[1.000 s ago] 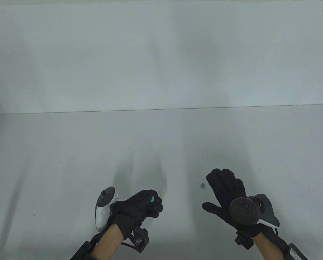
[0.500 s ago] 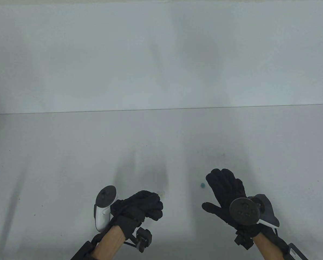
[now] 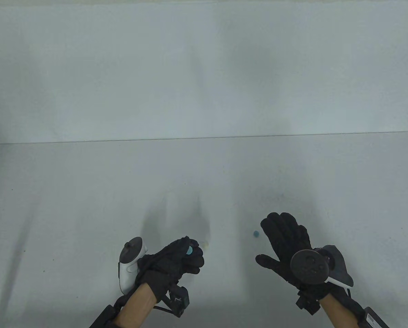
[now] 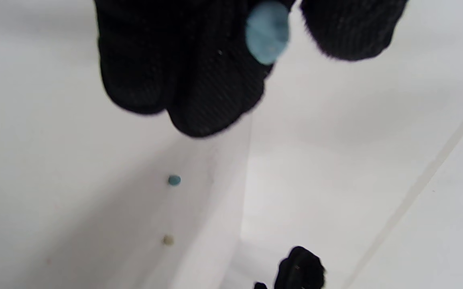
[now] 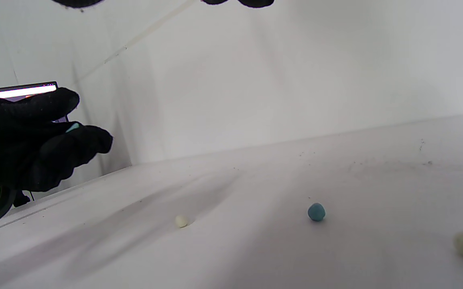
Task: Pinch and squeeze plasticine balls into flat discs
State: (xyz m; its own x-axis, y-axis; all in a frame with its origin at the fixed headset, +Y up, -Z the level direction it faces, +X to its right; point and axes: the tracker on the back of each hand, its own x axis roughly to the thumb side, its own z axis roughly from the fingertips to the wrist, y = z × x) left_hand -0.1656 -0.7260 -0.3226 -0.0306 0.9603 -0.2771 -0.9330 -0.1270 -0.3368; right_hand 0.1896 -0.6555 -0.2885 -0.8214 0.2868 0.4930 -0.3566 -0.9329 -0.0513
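No writing is legible anywhere. On the plain white desk (image 3: 87,191), backed by a white wall, the left hand (image 3: 176,261) pinches a flattened light-blue disc (image 3: 189,250) in its grip; the right hand (image 3: 286,242) lies spread, holding nothing, a blue ball (image 3: 256,233) at its 9 o'clock.

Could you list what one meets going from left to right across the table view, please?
Left hand's white tracker → left hand, pinching a flattened light blue plasticine piece → pale yellow ball → blue ball → right hand, fingers spread → right hand's dark tracker.
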